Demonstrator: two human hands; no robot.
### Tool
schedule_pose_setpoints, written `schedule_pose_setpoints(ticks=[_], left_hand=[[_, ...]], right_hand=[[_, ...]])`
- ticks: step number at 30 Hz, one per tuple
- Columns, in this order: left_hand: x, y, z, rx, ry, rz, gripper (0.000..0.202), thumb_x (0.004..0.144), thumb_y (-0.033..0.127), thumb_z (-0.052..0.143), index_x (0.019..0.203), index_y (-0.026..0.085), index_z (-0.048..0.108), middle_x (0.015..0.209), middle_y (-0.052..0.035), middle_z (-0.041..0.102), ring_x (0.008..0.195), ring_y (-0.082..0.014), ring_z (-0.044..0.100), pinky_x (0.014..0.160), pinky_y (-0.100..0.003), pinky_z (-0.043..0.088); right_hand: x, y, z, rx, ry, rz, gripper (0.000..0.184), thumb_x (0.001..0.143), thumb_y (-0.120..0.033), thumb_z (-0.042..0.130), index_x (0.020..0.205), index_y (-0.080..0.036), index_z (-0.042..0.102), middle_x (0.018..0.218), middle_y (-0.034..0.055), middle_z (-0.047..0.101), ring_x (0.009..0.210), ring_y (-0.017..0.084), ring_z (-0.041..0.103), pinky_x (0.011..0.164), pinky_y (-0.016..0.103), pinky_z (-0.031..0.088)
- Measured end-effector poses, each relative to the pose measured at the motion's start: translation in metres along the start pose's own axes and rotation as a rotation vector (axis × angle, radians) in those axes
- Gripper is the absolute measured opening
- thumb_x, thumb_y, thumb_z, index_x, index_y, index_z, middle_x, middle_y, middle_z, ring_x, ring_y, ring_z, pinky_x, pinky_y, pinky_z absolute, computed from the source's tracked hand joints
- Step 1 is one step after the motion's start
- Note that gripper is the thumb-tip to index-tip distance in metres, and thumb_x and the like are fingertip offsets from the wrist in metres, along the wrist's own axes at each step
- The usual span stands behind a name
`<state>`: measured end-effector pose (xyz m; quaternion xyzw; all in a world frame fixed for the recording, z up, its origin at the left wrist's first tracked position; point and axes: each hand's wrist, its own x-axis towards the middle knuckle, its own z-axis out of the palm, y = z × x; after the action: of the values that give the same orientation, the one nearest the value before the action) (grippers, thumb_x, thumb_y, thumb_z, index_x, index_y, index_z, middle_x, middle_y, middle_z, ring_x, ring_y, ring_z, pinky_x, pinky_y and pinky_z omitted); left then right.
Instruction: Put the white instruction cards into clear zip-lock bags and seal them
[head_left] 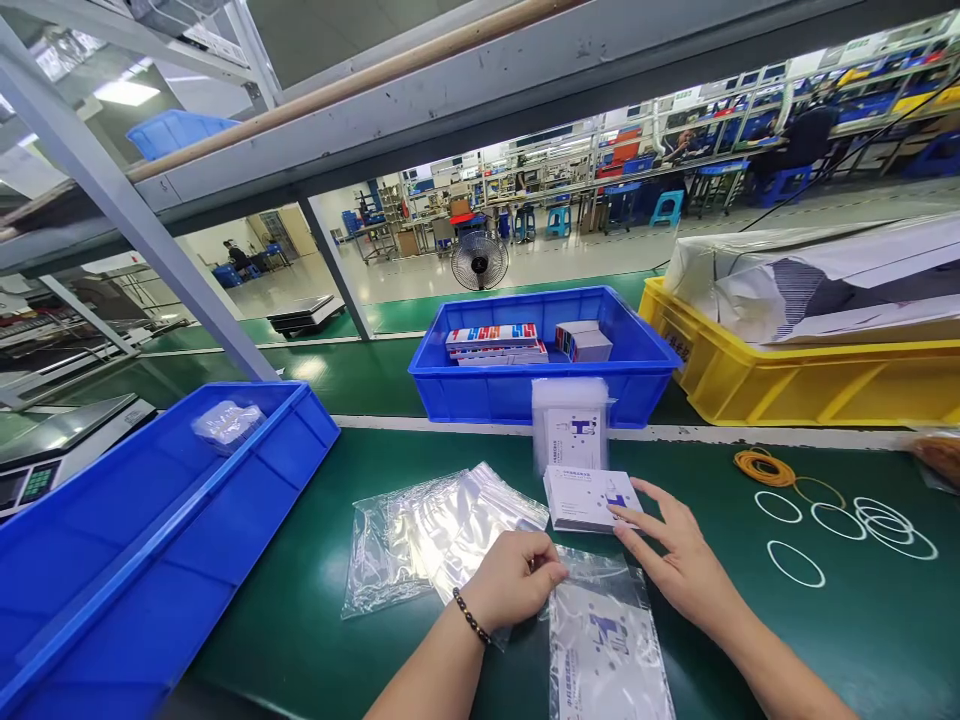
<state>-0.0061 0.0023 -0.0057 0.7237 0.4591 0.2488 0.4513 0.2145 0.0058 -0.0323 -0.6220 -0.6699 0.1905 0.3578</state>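
My left hand (pixel 517 580), wearing a dark bead bracelet, pinches the top corner of a clear plastic bag (pixel 600 568). A white printed booklet (pixel 611 650) with a purple design lies inside this bag. My right hand (pixel 675 550) has its fingers spread and touches the right side of a stack of similar booklets (pixel 581 500). Behind the stack, more printed booklets in clear bags (pixel 571 430) lean against a blue bin. A loose pile of clear plastic bags (pixel 450 530) lies left of the stack, partly behind my left hand.
The blue bin (pixel 540 378) holds several printed boxes. To its right stands a yellow crate (pixel 825 385) with wrapped material. A long blue bin (pixel 150 560) fills the left side, near a scale (pixel 75 440). Rubber bands (pixel 765 467) and white rings (pixel 795 565) lie at right.
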Motion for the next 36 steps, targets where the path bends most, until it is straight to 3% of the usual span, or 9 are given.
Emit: schedule_pose_setpoints(ticks=[5, 8, 12, 17, 19, 22, 26, 31, 36], left_hand=[[0.0, -0.001, 0.004, -0.141, -0.061, -0.044, 0.011, 0.067, 0.021, 0.058, 0.06, 0.014, 0.055, 0.054, 0.0049, 0.046, 0.051, -0.0073, 0.039, 0.049, -0.018, 0.031], [0.0, -0.001, 0.007, -0.17, -0.112, -0.079, 0.008, 0.065, 0.02, 0.061, 0.062, 0.013, 0.06, 0.055, 0.0042, 0.049, 0.053, -0.0079, 0.042, 0.05, -0.018, 0.033], [0.0, -0.002, 0.01, -0.119, -0.146, -0.037, 0.006, 0.066, 0.019, 0.061, 0.064, 0.014, 0.063, 0.061, 0.0023, 0.055, 0.06, -0.0101, 0.047, 0.057, -0.019, 0.037], [0.001, -0.001, 0.011, -0.09, -0.171, 0.041, 0.008, 0.069, 0.016, 0.058, 0.066, 0.016, 0.065, 0.067, 0.0006, 0.058, 0.067, -0.0119, 0.051, 0.065, -0.021, 0.04], [0.002, -0.002, 0.011, -0.115, -0.155, 0.04, 0.008, 0.07, 0.016, 0.057, 0.068, 0.015, 0.065, 0.069, 0.0001, 0.059, 0.068, -0.0121, 0.051, 0.066, -0.022, 0.04], [0.003, -0.006, 0.012, -0.183, -0.107, -0.014, 0.007, 0.069, 0.017, 0.059, 0.069, 0.015, 0.066, 0.072, -0.0004, 0.06, 0.068, -0.0122, 0.051, 0.065, -0.022, 0.041], [0.005, -0.01, 0.016, -0.284, -0.012, -0.033, 0.004, 0.065, 0.018, 0.062, 0.064, 0.014, 0.065, 0.067, -0.0005, 0.058, 0.064, -0.0118, 0.05, 0.061, -0.022, 0.04], [0.005, -0.008, 0.021, -0.376, 0.099, 0.048, 0.014, 0.067, 0.025, 0.062, 0.059, 0.014, 0.062, 0.064, -0.0022, 0.058, 0.065, -0.0131, 0.051, 0.064, -0.025, 0.041], [0.004, -0.004, 0.024, -0.544, 0.089, -0.038, 0.024, 0.062, 0.036, 0.068, 0.068, 0.014, 0.061, 0.077, -0.004, 0.058, 0.065, -0.0136, 0.055, 0.059, -0.025, 0.043]], right_hand=[[0.014, 0.016, 0.001, 0.102, 0.064, 0.359, 0.033, 0.065, -0.044, 0.053, 0.083, -0.025, 0.073, 0.112, 0.0085, 0.062, 0.108, 0.033, 0.051, 0.084, 0.046, 0.045], [0.017, 0.017, -0.003, 0.131, 0.099, 0.397, 0.033, 0.064, -0.039, 0.053, 0.084, -0.022, 0.072, 0.099, 0.008, 0.068, 0.095, 0.032, 0.06, 0.079, 0.043, 0.049], [0.014, 0.01, -0.009, 0.176, 0.201, 0.452, 0.04, 0.065, -0.039, 0.052, 0.095, -0.017, 0.067, 0.103, 0.0101, 0.067, 0.094, 0.031, 0.06, 0.08, 0.043, 0.049], [0.011, -0.007, -0.014, 0.709, 0.348, 0.499, 0.048, 0.052, -0.043, 0.069, 0.093, -0.02, 0.063, 0.083, 0.0047, 0.07, 0.069, 0.021, 0.065, 0.059, 0.031, 0.057], [0.011, -0.013, -0.016, 0.846, 0.276, 0.509, 0.048, 0.041, -0.041, 0.078, 0.082, -0.02, 0.065, 0.076, 0.0039, 0.069, 0.062, 0.02, 0.063, 0.049, 0.028, 0.056], [0.009, -0.017, -0.02, 0.814, 0.118, 0.518, 0.045, 0.037, -0.044, 0.08, 0.072, -0.018, 0.068, 0.069, 0.0061, 0.069, 0.054, 0.017, 0.058, 0.04, 0.025, 0.05], [0.005, -0.019, -0.023, 0.65, -0.151, 0.379, 0.037, 0.051, -0.05, 0.073, 0.069, -0.018, 0.07, 0.058, 0.0041, 0.064, 0.047, 0.014, 0.051, 0.042, 0.025, 0.047], [-0.002, -0.033, -0.02, 0.442, -0.659, -0.034, 0.03, 0.075, -0.045, 0.055, 0.063, -0.021, 0.067, 0.076, 0.0028, 0.06, 0.066, 0.016, 0.055, 0.063, 0.029, 0.047], [-0.005, -0.04, -0.018, 0.391, -0.761, -0.066, 0.032, 0.079, -0.043, 0.05, 0.059, -0.02, 0.062, 0.071, 0.001, 0.056, 0.066, 0.016, 0.053, 0.065, 0.029, 0.045]])
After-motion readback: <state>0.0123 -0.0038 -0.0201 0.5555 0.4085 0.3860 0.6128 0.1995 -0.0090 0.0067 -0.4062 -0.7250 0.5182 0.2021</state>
